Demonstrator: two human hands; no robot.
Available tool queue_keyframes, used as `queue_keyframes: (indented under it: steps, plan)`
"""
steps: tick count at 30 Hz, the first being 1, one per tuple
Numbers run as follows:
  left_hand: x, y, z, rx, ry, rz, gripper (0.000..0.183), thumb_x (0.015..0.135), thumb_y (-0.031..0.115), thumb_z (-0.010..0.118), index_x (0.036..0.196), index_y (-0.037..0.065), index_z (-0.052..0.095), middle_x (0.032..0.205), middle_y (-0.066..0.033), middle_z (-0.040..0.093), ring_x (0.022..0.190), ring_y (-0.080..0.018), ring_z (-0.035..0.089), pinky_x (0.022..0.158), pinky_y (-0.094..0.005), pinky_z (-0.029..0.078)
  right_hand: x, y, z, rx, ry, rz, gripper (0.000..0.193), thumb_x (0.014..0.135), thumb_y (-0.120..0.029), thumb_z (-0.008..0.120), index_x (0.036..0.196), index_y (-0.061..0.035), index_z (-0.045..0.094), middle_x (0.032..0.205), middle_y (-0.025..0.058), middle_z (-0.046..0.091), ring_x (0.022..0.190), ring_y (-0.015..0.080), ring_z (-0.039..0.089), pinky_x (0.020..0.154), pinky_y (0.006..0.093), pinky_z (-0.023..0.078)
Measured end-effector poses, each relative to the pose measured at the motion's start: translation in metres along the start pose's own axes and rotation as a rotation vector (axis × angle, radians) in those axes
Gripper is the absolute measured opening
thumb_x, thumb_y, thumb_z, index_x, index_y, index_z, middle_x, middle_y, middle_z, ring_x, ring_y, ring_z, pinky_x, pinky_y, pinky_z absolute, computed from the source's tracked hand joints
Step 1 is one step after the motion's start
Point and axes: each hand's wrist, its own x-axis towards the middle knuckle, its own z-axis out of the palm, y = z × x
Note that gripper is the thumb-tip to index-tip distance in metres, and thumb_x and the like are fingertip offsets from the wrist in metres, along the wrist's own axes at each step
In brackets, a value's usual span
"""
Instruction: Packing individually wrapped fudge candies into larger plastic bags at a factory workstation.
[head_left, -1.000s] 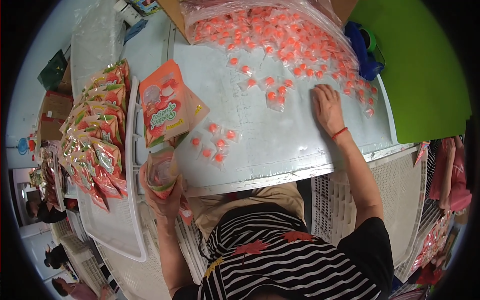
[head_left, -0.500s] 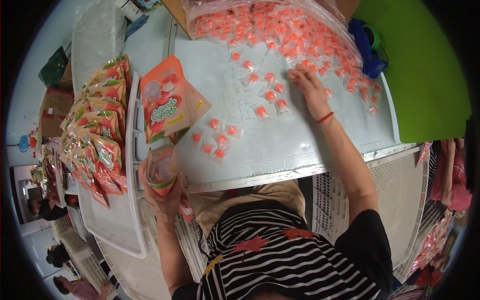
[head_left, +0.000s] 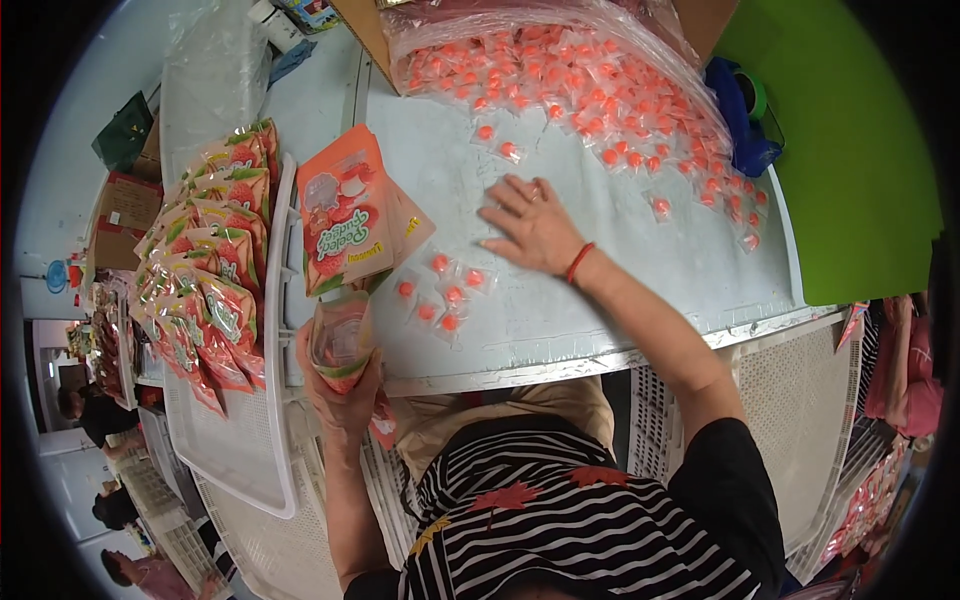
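— Fingers first: how did they sit?

— Fingers (head_left: 505,205) of the right hand (head_left: 535,228) were spread apart and pressed flat on the pale table (head_left: 640,250), palm down, gripping nothing. A red band circled that wrist. The left hand (head_left: 340,385) was wrapped tight around an open pouch (head_left: 342,340), thumb on one side, the other fingers curled behind it, at the table's near edge.

— What did the pouch look like?

— Small, upright, its mouth gaping toward the camera; clear inside, with orange and green print on its outer faces. I could not tell whether anything lay inside it.

— And near the flat hand?

— A small cluster of wrapped candies (head_left: 445,295) lay just beside it, toward the pouch: orange-red balls, each in a clear square wrapper. Two more sat just beyond the fingertips. Farther out, a big heap of the same candies (head_left: 590,90) spilled from a clear plastic bag at the table's far side.

— Anything else around?

— A stack of flat orange pouches (head_left: 345,225) leaned just above the held one. To the left, a white tray (head_left: 240,450) carried rows of filled pouches (head_left: 205,280). A blue tape dispenser (head_left: 745,110) rested by the green surface on the right.
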Motion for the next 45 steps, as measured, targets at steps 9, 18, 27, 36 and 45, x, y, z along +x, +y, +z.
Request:
queue_keyframes:
  steps: [9, 18, 27, 36, 45]
  plan:
    - [0.004, -0.006, 0.002, 0.004, -0.025, 0.06, 0.079, 0.069, 0.002, 0.077, 0.135, 0.0, 0.034, 0.12, -0.0148, 0.053, 0.107, -0.0245, 0.055, 0.095, -0.0341, 0.042, 0.013, -0.063, 0.017, 0.381, 0.235, 0.049, 0.03, 0.082, -0.026, 0.063, 0.106, -0.0086, 0.06, 0.111, 0.0099, 0.054, 0.112, 0.0316, 0.049, 0.087, 0.0469, 0.039]
    - [0.0, -0.009, 0.005, -0.056, -0.004, -0.026, 0.078, 0.068, 0.0, 0.076, 0.135, 0.003, 0.036, 0.121, -0.0137, 0.052, 0.11, -0.0237, 0.053, 0.097, -0.0341, 0.04, -0.045, 0.107, -0.038, -0.383, 0.162, 0.416, 0.036, 0.09, -0.029, 0.053, 0.118, -0.0056, 0.056, 0.128, 0.0166, 0.049, 0.119, 0.0353, 0.045, 0.097, 0.0502, 0.037]
    - [0.002, -0.009, 0.002, -0.097, -0.033, -0.041, 0.076, 0.069, 0.003, 0.078, 0.134, 0.002, 0.038, 0.126, -0.0122, 0.048, 0.116, -0.0234, 0.048, 0.1, -0.0348, 0.037, -0.055, 0.069, -0.093, 0.745, 0.527, 0.768, 0.033, 0.097, -0.024, 0.044, 0.116, -0.0007, 0.057, 0.116, 0.0162, 0.059, 0.112, 0.0296, 0.055, 0.096, 0.0391, 0.041]
    - [0.008, 0.004, 0.008, -0.017, -0.032, 0.01, 0.074, 0.068, -0.001, 0.074, 0.132, 0.0, 0.037, 0.118, -0.0134, 0.052, 0.104, -0.0232, 0.054, 0.093, -0.0327, 0.042, -0.031, 0.09, -0.076, 0.337, 0.147, 0.539, 0.037, 0.099, -0.03, 0.042, 0.121, -0.0029, 0.055, 0.12, 0.0143, 0.058, 0.112, 0.0262, 0.055, 0.096, 0.0351, 0.043]
    - [-0.004, -0.001, 0.005, -0.004, -0.014, -0.027, 0.076, 0.068, 0.003, 0.077, 0.132, 0.0, 0.037, 0.118, -0.0142, 0.054, 0.106, -0.0238, 0.056, 0.093, -0.0332, 0.044, -0.026, 0.044, -0.028, 0.494, 0.167, 0.474, 0.029, 0.098, -0.021, 0.045, 0.114, -0.0014, 0.056, 0.115, 0.0183, 0.059, 0.108, 0.0332, 0.055, 0.095, 0.0383, 0.043]
